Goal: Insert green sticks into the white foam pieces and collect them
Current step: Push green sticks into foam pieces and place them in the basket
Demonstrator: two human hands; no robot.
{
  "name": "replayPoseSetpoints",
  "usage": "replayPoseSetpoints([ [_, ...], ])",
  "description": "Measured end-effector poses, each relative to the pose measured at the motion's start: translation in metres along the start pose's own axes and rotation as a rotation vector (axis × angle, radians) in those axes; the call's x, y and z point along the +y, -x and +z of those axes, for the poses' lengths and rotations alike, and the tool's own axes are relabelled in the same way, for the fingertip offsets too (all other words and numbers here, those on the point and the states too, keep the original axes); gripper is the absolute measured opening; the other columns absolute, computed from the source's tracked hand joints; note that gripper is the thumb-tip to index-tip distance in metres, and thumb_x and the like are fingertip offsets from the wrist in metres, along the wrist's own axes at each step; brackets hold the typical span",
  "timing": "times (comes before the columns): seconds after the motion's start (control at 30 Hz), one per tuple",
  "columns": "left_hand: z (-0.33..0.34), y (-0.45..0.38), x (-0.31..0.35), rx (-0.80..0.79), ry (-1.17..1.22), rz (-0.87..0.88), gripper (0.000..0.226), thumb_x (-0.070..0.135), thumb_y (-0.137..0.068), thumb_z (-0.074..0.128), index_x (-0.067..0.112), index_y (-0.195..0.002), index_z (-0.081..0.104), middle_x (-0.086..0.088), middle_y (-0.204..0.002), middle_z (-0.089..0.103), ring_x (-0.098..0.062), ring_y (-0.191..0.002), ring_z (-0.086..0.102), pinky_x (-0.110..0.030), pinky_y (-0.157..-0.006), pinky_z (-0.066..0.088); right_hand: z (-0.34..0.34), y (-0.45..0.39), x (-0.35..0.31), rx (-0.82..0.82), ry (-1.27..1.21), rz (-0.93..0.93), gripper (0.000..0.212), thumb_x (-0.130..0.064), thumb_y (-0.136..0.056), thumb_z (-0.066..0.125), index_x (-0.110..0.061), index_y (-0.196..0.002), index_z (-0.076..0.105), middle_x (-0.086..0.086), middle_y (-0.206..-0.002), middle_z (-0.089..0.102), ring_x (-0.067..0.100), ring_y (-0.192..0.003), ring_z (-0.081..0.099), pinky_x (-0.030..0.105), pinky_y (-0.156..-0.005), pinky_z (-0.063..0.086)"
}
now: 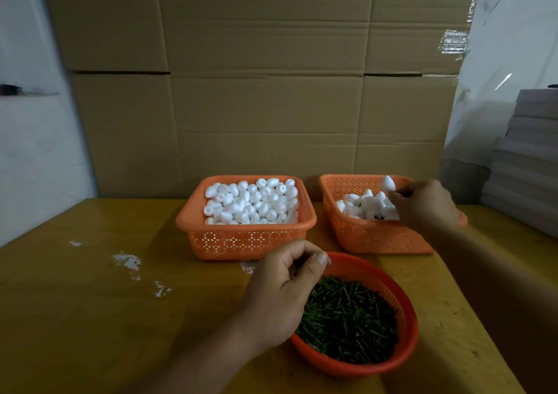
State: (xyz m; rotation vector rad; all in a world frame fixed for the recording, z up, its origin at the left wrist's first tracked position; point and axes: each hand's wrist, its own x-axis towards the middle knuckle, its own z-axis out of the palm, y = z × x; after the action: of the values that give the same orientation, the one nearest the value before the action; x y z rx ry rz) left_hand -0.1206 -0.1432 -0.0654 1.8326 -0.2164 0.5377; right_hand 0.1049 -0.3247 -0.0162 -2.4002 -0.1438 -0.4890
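Brown corrugated cardboard boxes [259, 76] back your scuffed yellow wooden tabletop [90, 318]. Your right hand [425, 206] pinches a white egg-shaped foam piece [388, 183] over the tilted orange perforated plastic basket [374, 236]. Your left hand [280, 291], fingers curled with thumb against them, hovers at the rim of the round red bowl [404, 309] holding short green sticks [347, 321]; whether it holds one, you cannot tell. A fuller orange square basket [241, 239] of loose foam pieces stands beside.

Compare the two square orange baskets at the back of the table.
The left basket sits flat and is heaped with foam pieces; the right basket sits tilted and holds a smaller pile. No hand is over the left basket; the right hand holds a foam piece above the right basket. Both are perforated orange plastic.
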Motion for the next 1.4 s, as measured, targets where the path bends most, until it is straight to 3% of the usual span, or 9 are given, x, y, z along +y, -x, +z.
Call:
replayPoseSetpoints([
  [0.3, 0.000, -0.001, 0.000, -0.003, 0.011, 0.040, 0.029, 0.053, -0.090, 0.055, 0.027, -0.088, 0.068, 0.012, -0.068, 0.056, -0.004, -0.063, 0.052, -0.019, -0.059, 0.043, -0.002, -0.014, -0.011, -0.127, 0.145, 0.207, 0.027, -0.032, -0.091, 0.068, -0.006, -0.087, 0.064, 0.013, -0.089, 0.067, 0.029, -0.082, 0.066, 0.039, -0.076, 0.055],
  [0.4, -0.002, -0.001, 0.002, -0.003, 0.019, 0.047, 0.032, 0.053, -0.091, 0.056, 0.024, -0.083, 0.066, 0.005, -0.066, 0.053, -0.009, -0.061, 0.049, -0.021, -0.055, 0.041, -0.001, -0.011, -0.010, -0.096, 0.142, 0.200, 0.023, -0.030, -0.095, 0.063, -0.008, -0.089, 0.065, 0.012, -0.085, 0.066, 0.026, -0.077, 0.065, 0.034, -0.067, 0.053],
  [0.5, -0.004, -0.002, 0.003, 0.036, -0.013, 0.066, 0.044, 0.052, -0.092, 0.055, 0.016, -0.067, 0.053, -0.005, -0.058, 0.043, -0.016, -0.057, 0.044, -0.039, -0.053, 0.038, -0.002, 0.001, -0.007, 0.041, 0.095, 0.109, 0.023, -0.025, -0.095, 0.059, -0.011, -0.079, 0.069, 0.007, -0.070, 0.064, 0.020, -0.059, 0.058, 0.025, -0.052, 0.039],
  [0.6, -0.007, -0.004, 0.005, 0.096, -0.078, 0.084, 0.049, 0.042, -0.097, 0.054, 0.019, -0.056, 0.038, 0.006, -0.051, 0.034, -0.011, -0.050, 0.034, -0.036, -0.049, 0.029, -0.006, 0.023, -0.010, 0.093, -0.148, -0.033, 0.023, -0.015, -0.095, 0.056, -0.014, -0.080, 0.072, 0.005, -0.067, 0.066, 0.022, -0.055, 0.057, 0.034, -0.054, 0.046],
  [0.8, -0.035, -0.024, 0.006, 0.244, -0.231, 0.058, 0.037, 0.033, -0.102, 0.053, 0.018, -0.069, 0.048, 0.012, -0.050, 0.042, -0.002, -0.047, 0.036, -0.025, -0.044, 0.038, -0.015, 0.097, -0.035, -0.111, -0.549, -0.232, 0.014, -0.023, -0.096, 0.065, -0.030, -0.102, 0.075, 0.006, -0.085, 0.076, 0.026, -0.080, 0.071, 0.046, -0.074, 0.059],
  [0.97, -0.076, -0.070, -0.010, 0.297, -0.495, -0.079, 0.020, 0.012, -0.098, 0.056, 0.026, -0.084, 0.061, 0.015, -0.061, 0.058, -0.001, -0.049, 0.050, -0.019, -0.053, 0.037, -0.009, 0.129, -0.038, -0.289, -0.456, -0.388, 0.016, -0.025, -0.094, 0.067, -0.027, -0.108, 0.075, -0.001, -0.063, 0.070, 0.009, -0.046, 0.055, 0.024, -0.045, 0.046],
  [1.1, -0.103, -0.108, -0.018, 0.174, -0.704, -0.248, 0.024, 0.009, -0.093, 0.059, 0.027, -0.078, 0.064, 0.009, -0.079, 0.066, -0.017, -0.076, 0.067, -0.028, -0.068, 0.050, -0.008, 0.134, -0.037, -0.294, -0.417, -0.451, 0.016, -0.024, -0.094, 0.068, -0.022, -0.108, 0.076, -0.009, -0.049, 0.056, 0.002, -0.041, 0.046, 0.015, -0.043, 0.036],
  [1.23, -0.113, -0.137, -0.026, -0.111, -0.849, -0.479, 0.008, 0.016, -0.092, 0.066, 0.016, -0.094, 0.073, -0.004, -0.090, 0.073, -0.022, -0.083, 0.072, -0.036, -0.076, 0.059, -0.006, 0.140, -0.038, -0.317, -0.367, -0.481, 0.016, -0.026, -0.094, 0.068, -0.026, -0.108, 0.075, -0.003, -0.061, 0.067, 0.008, -0.048, 0.057, 0.025, -0.047, 0.046],
  [1.4, -0.108, -0.152, -0.031, -0.433, -1.196, -0.647, 0.043, 0.044, -0.089, 0.066, 0.029, -0.130, 0.064, 0.005, -0.133, 0.060, -0.020, -0.117, 0.060, -0.039, -0.098, 0.053, -0.003, 0.144, -0.038, -0.309, -0.337, -0.520, 0.015, -0.027, -0.091, 0.070, -0.030, -0.105, 0.075, -0.012, -0.066, 0.069, 0.002, -0.053, 0.062, 0.019, -0.050, 0.047],
])
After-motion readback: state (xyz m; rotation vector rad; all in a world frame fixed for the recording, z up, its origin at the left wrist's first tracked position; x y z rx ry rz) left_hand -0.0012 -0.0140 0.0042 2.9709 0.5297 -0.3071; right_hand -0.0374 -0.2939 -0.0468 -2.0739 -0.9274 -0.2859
